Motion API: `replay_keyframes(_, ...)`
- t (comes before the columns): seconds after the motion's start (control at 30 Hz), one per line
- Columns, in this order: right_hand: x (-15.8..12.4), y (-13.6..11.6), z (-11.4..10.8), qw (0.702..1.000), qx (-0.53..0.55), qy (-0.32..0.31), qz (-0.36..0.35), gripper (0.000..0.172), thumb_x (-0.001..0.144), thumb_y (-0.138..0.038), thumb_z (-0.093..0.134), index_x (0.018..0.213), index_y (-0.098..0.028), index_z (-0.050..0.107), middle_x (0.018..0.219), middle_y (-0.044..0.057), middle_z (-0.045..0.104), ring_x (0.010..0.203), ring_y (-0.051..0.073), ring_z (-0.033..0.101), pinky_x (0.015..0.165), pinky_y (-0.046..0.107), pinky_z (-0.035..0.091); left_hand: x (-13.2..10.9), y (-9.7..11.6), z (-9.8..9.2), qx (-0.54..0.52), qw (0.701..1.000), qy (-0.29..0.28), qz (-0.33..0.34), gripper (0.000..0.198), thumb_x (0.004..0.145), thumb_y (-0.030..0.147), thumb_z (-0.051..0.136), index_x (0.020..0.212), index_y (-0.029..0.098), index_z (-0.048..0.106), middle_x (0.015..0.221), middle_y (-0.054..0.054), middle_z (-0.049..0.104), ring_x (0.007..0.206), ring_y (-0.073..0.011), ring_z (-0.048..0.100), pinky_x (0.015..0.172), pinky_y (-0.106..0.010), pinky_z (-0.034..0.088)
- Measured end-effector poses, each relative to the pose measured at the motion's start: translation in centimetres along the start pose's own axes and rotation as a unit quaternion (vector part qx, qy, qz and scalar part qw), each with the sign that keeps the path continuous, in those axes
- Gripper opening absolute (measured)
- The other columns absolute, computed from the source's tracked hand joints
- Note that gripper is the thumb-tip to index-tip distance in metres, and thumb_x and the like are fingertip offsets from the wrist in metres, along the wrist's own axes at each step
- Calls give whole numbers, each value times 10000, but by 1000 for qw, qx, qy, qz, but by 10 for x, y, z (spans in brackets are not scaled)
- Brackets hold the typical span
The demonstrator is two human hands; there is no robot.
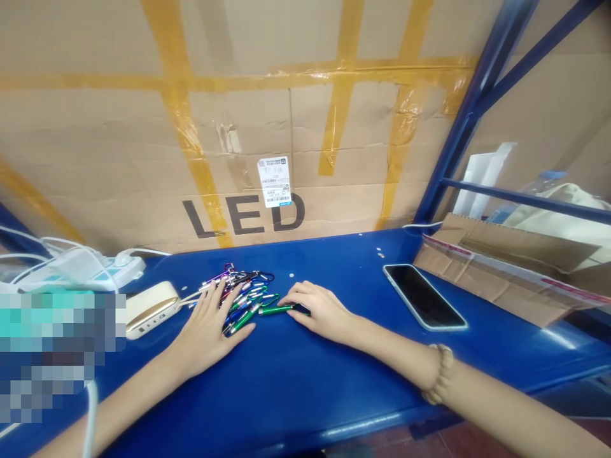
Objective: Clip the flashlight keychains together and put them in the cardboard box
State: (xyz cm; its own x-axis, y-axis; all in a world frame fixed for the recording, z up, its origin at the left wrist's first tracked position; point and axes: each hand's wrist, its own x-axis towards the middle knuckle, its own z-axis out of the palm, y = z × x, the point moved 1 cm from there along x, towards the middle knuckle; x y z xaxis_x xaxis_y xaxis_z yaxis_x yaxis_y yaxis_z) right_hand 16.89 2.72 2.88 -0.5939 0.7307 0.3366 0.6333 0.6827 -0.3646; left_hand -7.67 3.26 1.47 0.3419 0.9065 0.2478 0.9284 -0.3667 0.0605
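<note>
A pile of small, shiny keychain flashlights (248, 294) in several colours, some with carabiner clips, lies on the blue metal shelf (286, 394). My left hand (207, 334) lies with fingers spread over the left and near side of the pile, covering part of it. At the pile's right edge, the fingers and thumb of my right hand (319, 308) are closed on one end of a green keychain flashlight (275, 310). Its other end points left toward the pile. A dark part shows between that thumb and the fingers.
Left of the pile sit a cream power bank (155, 308) and a white power strip (119, 270) with cables. A phone (424, 297) lies at right, beside an open cardboard box (501, 280). A large taped carton (334, 140) marked LED stands behind. Pixelation hides the left edge.
</note>
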Motion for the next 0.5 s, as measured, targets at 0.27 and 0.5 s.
replay_keyframes(0.27, 0, 3, 3, 1000, 28, 6, 5, 266, 866, -193, 452, 1096, -232, 578, 1044, 57, 568, 990, 173, 517, 885, 342, 412, 12, -5, -2, -27, 999, -13, -42, 843, 708, 700, 390, 1398, 231, 268, 1469, -111, 232, 1347, -360, 134, 1035, -526, 230)
replay_keyframes(0.5, -2, 3, 4, 999, 45, -14, 4, 314, 886, -258, 423, 1185, -250, 518, 1146, 70, 522, 1064, 191, 474, 918, 378, 392, 35, -16, -22, -44, 996, -43, -58, 753, 772, 682, 263, 1399, 265, 254, 1494, -85, 123, 1358, -346, 36, 1038, -556, 174)
